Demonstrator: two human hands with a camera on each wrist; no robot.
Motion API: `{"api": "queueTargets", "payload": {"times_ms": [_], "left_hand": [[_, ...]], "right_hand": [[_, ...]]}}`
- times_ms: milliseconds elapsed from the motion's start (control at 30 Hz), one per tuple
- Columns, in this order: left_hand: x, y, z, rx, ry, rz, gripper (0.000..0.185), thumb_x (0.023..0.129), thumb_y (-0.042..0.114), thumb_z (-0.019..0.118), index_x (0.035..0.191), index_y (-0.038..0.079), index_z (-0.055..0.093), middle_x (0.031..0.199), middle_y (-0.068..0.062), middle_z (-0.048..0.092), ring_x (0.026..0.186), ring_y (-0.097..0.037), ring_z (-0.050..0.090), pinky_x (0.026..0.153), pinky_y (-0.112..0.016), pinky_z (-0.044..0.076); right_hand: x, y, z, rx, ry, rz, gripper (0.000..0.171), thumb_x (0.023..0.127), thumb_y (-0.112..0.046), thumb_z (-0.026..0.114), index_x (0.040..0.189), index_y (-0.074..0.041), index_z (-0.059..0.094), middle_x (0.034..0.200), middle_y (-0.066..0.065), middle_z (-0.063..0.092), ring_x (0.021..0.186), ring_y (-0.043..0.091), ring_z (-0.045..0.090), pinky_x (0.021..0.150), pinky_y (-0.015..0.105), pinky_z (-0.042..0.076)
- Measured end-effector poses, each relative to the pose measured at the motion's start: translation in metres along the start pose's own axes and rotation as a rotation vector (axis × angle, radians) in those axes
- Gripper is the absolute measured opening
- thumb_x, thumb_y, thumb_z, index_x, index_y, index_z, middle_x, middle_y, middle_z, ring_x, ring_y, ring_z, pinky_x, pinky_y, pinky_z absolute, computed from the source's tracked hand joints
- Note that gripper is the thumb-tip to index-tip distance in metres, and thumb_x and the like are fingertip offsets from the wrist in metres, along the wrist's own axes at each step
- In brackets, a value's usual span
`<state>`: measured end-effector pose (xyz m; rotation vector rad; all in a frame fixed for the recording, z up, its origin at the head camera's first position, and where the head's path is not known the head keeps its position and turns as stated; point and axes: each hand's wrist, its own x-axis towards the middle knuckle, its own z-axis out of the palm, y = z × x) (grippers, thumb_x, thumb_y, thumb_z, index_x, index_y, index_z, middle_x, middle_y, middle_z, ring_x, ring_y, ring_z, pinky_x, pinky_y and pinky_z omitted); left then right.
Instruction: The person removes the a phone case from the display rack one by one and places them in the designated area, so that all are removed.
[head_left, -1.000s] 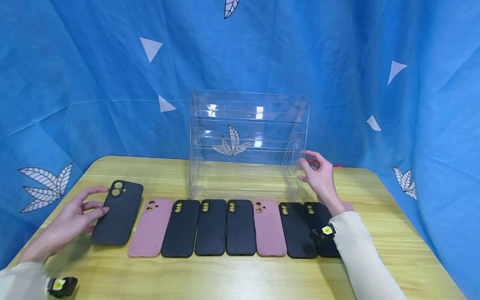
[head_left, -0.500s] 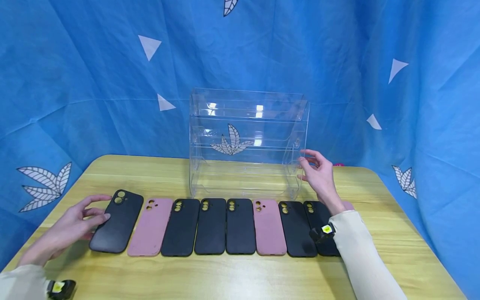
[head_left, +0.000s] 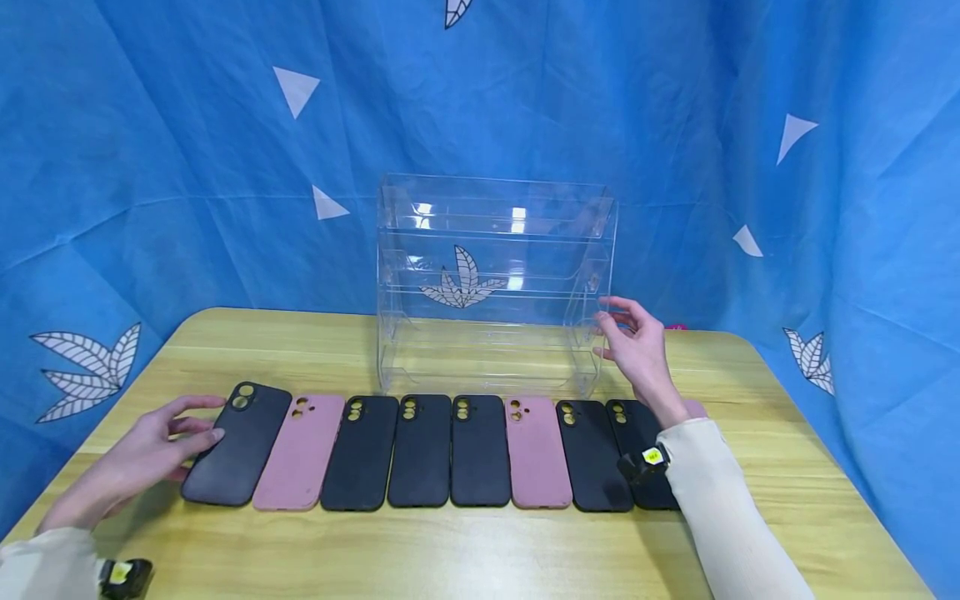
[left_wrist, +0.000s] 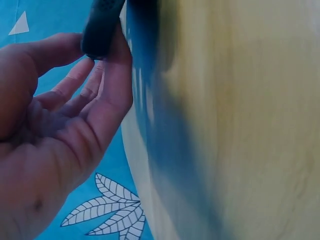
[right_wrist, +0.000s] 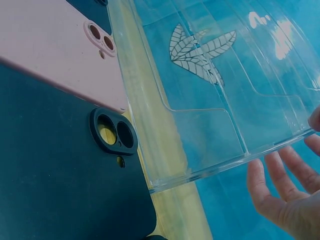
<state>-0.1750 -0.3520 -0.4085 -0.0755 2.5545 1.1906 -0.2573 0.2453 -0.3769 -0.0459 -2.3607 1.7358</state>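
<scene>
Several phone cases lie in a row on the wooden table [head_left: 480,550], some black, some pink. My left hand [head_left: 153,446] rests flat at the row's left end, its straight fingers touching the left edge of the end black case [head_left: 236,446]. The left wrist view shows that case's edge [left_wrist: 100,25] against my fingertips [left_wrist: 117,60]. That case lies slightly tilted beside a pink case [head_left: 300,454]. My right hand [head_left: 637,342] hovers with relaxed fingers at the right wall of the clear acrylic tiered stand [head_left: 495,283], holding nothing. In the right wrist view my fingers [right_wrist: 285,185] sit just beside the stand [right_wrist: 225,110].
A blue cloth backdrop [head_left: 150,167] surrounds the table. My right forearm [head_left: 712,500] crosses the right end of the row and partly hides a pink case [head_left: 697,408]. Bare wood lies in front of the cases and to the stand's left.
My left hand has slid the end black case toward me and to the right, up against the pink case. The right hand has stayed beside the stand.
</scene>
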Motion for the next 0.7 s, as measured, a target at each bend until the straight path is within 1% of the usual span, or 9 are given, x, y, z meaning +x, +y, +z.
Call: {"api": "queueTargets", "payload": {"times_ms": [33,167,267,400,567,633,700], "left_hand": [[0.0008,-0.0001,-0.0001,0.013,0.003,-0.005,0.062,0.107,0.027,0.054,0.155,-0.003,0.027,0.138,-0.041,0.049,0.097,-0.022,0.069,0.071,-0.041,0.062],[0.0036,0.0004,-0.0006,0.087,0.023,-0.022,0.063,0.104,0.027,0.060,0.152,-0.004,0.033,0.132,-0.039,0.053,0.091,-0.023,0.071,0.071,-0.042,0.064],[0.0037,0.0007,-0.0008,0.148,0.043,-0.007,0.062,0.102,0.026,0.064,0.149,-0.005,0.039,0.126,-0.037,0.058,0.090,-0.024,0.071,0.071,-0.040,0.064],[0.0032,0.0000,0.0004,0.203,0.068,0.026,0.056,0.100,0.023,0.067,0.144,-0.006,0.047,0.117,-0.029,0.064,0.089,-0.023,0.070,0.068,-0.035,0.063],[0.0036,-0.0025,0.0012,0.242,0.080,0.043,0.051,0.097,0.022,0.070,0.137,-0.005,0.054,0.108,-0.018,0.067,0.086,-0.020,0.069,0.063,-0.028,0.058],[0.0028,-0.0027,-0.0002,0.246,0.079,0.044,0.052,0.098,0.024,0.069,0.137,-0.005,0.054,0.109,-0.018,0.067,0.086,-0.019,0.069,0.063,-0.028,0.058],[0.0010,-0.0023,-0.0019,0.259,0.092,0.060,0.051,0.099,0.026,0.068,0.137,-0.005,0.054,0.110,-0.018,0.068,0.085,-0.017,0.069,0.061,-0.027,0.057]], "right_hand": [[0.0000,0.0000,0.0001,-0.001,0.001,0.000,0.047,0.105,-0.034,0.056,0.146,-0.011,0.053,0.127,0.009,0.058,0.113,0.029,0.064,0.078,0.029,0.063],[0.0003,0.0005,0.0008,-0.001,0.005,0.002,0.047,0.105,-0.034,0.056,0.145,-0.010,0.053,0.127,0.009,0.058,0.108,0.022,0.066,0.078,0.029,0.063],[0.0004,0.0011,0.0014,0.005,0.006,0.001,0.047,0.105,-0.033,0.056,0.145,-0.009,0.053,0.126,0.008,0.059,0.106,0.018,0.066,0.078,0.030,0.064],[0.0001,0.0017,0.0014,0.013,0.005,-0.001,0.048,0.105,-0.033,0.056,0.145,-0.007,0.053,0.126,0.007,0.059,0.106,0.019,0.065,0.078,0.030,0.064],[-0.0006,0.0020,0.0012,0.014,0.003,-0.001,0.047,0.105,-0.033,0.056,0.145,-0.008,0.053,0.126,0.008,0.059,0.107,0.021,0.065,0.078,0.030,0.064],[-0.0007,0.0023,0.0013,0.015,0.001,0.000,0.048,0.105,-0.033,0.057,0.145,-0.008,0.053,0.127,0.009,0.059,0.108,0.023,0.065,0.078,0.030,0.064],[-0.0008,0.0027,0.0015,0.015,-0.005,0.001,0.049,0.105,-0.034,0.057,0.146,-0.007,0.052,0.129,0.010,0.059,0.111,0.026,0.065,0.079,0.031,0.064]]}}
